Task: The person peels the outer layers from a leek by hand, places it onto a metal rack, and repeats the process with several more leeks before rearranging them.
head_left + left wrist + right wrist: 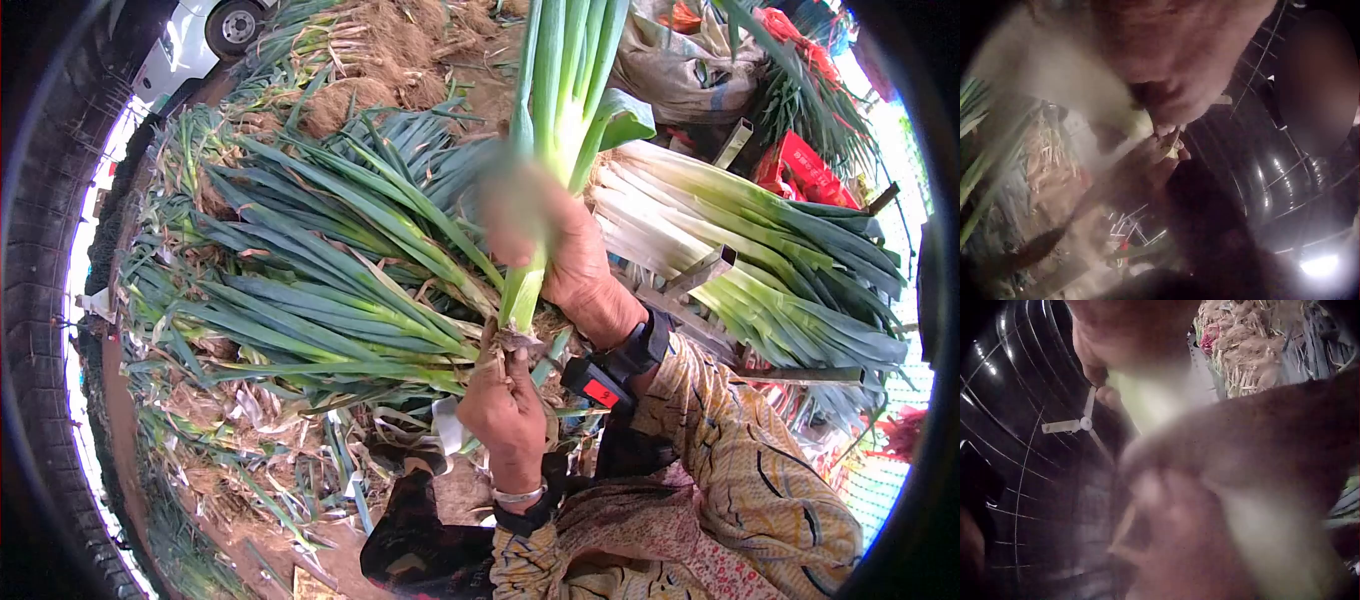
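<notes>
My right hand (572,268) clamps its fingers round the upright leek (558,90). Just below it, my left hand (505,405) pinches the leek's root end, beside the heap of greens (320,270).

The leek (560,110) runs past the head view's top edge, so its leaf tips are lost, and its root end is buried in the left hand (505,405). A smear blots out the fingers of the right hand (575,265) where they meet the stalk. Both wrist views are badly out of focus — the left hand (1172,44) is a soft mass, the right hand (1272,444) and the leek (1147,394) bleed together without edges. A white vehicle (185,45) is cut off at the corner.
</notes>
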`<state>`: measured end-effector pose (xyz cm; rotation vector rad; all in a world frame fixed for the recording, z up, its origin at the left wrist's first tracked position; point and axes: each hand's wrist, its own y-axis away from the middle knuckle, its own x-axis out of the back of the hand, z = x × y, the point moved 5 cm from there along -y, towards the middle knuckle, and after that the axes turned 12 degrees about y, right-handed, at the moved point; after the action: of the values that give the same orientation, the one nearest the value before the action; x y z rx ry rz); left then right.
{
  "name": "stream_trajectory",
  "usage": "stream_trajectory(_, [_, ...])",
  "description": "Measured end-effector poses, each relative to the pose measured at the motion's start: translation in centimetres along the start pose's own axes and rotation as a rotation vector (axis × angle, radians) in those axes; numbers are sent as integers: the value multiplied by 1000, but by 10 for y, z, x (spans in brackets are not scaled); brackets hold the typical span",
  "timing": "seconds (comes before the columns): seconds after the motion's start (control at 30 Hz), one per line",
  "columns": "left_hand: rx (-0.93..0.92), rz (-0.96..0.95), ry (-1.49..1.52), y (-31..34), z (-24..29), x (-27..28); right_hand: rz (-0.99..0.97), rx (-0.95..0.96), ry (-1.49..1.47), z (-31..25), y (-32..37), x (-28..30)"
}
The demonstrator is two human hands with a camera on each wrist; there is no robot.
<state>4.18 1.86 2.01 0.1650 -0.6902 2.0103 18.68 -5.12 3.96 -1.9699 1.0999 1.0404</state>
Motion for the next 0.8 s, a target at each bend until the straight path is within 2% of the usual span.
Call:
stream_trajectory(0.17, [-225, 132, -109, 22, 8, 16, 148, 100, 146, -7, -1, 7])
stream_trajectory(0.3, [425, 387, 738, 72, -18, 47, 220, 97, 87, -18, -4, 17])
stream_trajectory(0.4, [128, 186, -212, 138, -32, 136, 272, 137, 155, -35, -11, 33])
stream_trajectory(0.47, [32, 206, -624, 179, -34, 224, 319, 147, 116, -49, -15, 47])
stream_trajectory(0.5, [-38, 283, -818, 192, -23, 256, 338, 166, 89, -54, -18, 52])
stream_trajectory(0.57, [546, 1044, 254, 200, 10, 287, 201, 136, -90, -54, -18, 52])
stream_trajectory(0.63, [490, 1004, -147, 232, 20, 332, 234, 107, -82, -41, -19, 54])
stream_trajectory(0.7, [442, 963, -539, 279, 13, 397, 249, 212, 128, -64, -28, 70])
stream_trajectory(0.73, [455, 894, -761, 307, -5, 444, 379, 240, 184, -84, -27, 73])
stream_trajectory(0.77, [514, 787, -1039, 336, -27, 490, 208, 208, 99, -87, -30, 72])
stream_trajectory(0.8, [599, 588, -1383, 375, -59, 545, 207, 186, 60, -72, -32, 76])
